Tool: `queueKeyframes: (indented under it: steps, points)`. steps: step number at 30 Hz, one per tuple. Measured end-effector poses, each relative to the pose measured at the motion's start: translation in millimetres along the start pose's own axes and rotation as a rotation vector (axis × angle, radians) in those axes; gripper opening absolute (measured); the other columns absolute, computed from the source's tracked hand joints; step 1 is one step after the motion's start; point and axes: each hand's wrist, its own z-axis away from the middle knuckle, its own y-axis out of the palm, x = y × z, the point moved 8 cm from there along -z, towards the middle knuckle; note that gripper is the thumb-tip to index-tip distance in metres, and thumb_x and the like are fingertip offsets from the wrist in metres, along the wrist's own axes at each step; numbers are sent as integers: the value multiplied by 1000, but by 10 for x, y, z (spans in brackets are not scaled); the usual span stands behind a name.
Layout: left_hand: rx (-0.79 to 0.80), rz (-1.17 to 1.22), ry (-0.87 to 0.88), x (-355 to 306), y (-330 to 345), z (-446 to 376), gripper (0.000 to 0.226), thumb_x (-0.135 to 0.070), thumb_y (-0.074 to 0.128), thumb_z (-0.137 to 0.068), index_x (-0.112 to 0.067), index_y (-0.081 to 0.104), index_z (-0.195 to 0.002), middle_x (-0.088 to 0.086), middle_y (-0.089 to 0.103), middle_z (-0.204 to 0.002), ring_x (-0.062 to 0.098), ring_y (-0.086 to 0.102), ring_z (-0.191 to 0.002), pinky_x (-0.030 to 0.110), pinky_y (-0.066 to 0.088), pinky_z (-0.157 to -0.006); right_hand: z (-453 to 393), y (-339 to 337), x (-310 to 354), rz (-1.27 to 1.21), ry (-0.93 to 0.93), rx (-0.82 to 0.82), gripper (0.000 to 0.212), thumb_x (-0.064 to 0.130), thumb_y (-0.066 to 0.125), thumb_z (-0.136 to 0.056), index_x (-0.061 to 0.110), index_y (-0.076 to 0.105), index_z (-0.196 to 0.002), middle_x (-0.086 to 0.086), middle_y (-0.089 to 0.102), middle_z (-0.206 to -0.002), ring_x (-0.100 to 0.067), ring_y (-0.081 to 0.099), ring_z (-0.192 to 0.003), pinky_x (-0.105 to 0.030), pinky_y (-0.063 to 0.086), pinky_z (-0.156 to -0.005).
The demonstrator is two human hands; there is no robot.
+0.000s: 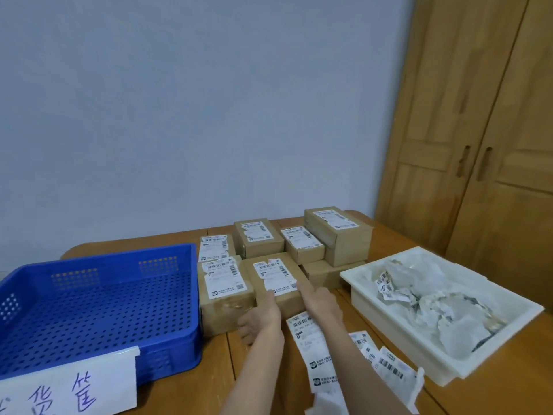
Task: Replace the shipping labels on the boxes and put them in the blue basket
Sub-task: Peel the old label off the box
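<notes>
Two bare forearms reach in from the bottom edge, no sleeves, watch, rings or gloves visible on either; the left hand and the right hand show short, unpainted nails where the blurred fingertips can be made out

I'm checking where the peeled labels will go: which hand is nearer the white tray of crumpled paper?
The right hand. It rests on the box at its right edge, the side facing the white tray. The left hand holds the box's near left corner, farther away.
</notes>
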Motion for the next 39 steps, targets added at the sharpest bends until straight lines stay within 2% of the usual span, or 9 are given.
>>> queueKeyframes:
  steps: [7, 12, 17, 22, 25, 28, 30, 34, 39]
  points:
    - [-36, -13, 76, 82, -7, -42, 84, -42, 70, -86, 3, 27, -142, 24, 33, -145, 39, 35, -132, 46, 33, -108, 24, -76, -47, -30, 3, -89, 66, 61, 42, -95, 6, 56, -129, -13, 58, -130, -31, 55, -120, -33, 41, -89]
    - [12, -43, 103, 104, 27, 63, 76, -45, 63, -88, -1, 31, -142, 22, 32, -144, 39, 36, -130, 51, 36, -108, 151, -191, -30, -73, -8, -134, 66, 63, 45, -94, 8, 57, -129, -13, 59, -129, -32, 55, -119, -33, 42, -87]
    - [31, -98, 183, -20, -53, 311, 70, -42, 61, -92, -4, 30, -143, 21, 31, -146, 37, 36, -131, 46, 38, -106, 322, -332, 26, -99, -44, -157, 67, 62, 43, -95, 7, 56, -131, -13, 60, -129, -31, 55, -120, -33, 41, -87]
    - [62, -177, 259, -160, -196, 593, 76, -46, 57, -93, -4, 24, -147, 19, 27, -148, 34, 31, -134, 41, 35, -104, 599, -581, 110, -150, -118, -237, 66, 62, 45, -94, 8, 57, -131, -11, 59, -132, -29, 55, -122, -38, 43, -98]
    - [109, -105, 306, -201, -302, 815, 73, -40, 56, -95, -4, 22, -149, 17, 25, -147, 35, 42, -126, 37, 40, -92, 854, -727, 158, -194, -174, -284, 60, 60, 49, -93, 9, 62, -122, -9, 64, -125, -28, 57, -117, -34, 42, -89]
    - [97, -74, 393, -235, -506, 1043, 68, -39, 54, -96, -4, 24, -147, 15, 26, -146, 30, 47, -112, 33, 37, -82, 1140, -849, 189, -233, -231, -311, 56, 61, 53, -91, 12, 65, -115, -6, 66, -115, -25, 59, -109, -29, 36, -77]
    - [71, -65, 430, -192, -696, 1153, 64, -42, 54, -96, -5, 28, -142, 14, 28, -143, 26, 46, -108, 35, 39, -84, 1330, -857, 156, -225, -252, -322, 57, 65, 54, -88, 15, 65, -114, -4, 67, -110, -23, 59, -107, -30, 36, -77]
    - [-10, -128, 441, 67, -1090, 1233, 63, -48, 50, -93, -5, 30, -135, 14, 29, -139, 32, 38, -123, 40, 38, -88, 1666, -619, -48, -173, -278, -280, 60, 69, 52, -86, 15, 67, -108, -4, 68, -105, -25, 61, -101, -33, 42, -76]
    - [-38, -200, 497, 474, -1572, 1351, 60, -49, 54, -92, -7, 32, -129, 10, 33, -133, 28, 37, -121, 43, 42, -97, 2072, -306, -406, -203, -259, -229, 58, 69, 52, -85, 12, 63, -77, 0, 65, -77, -22, 62, -78, -32, 41, -65]
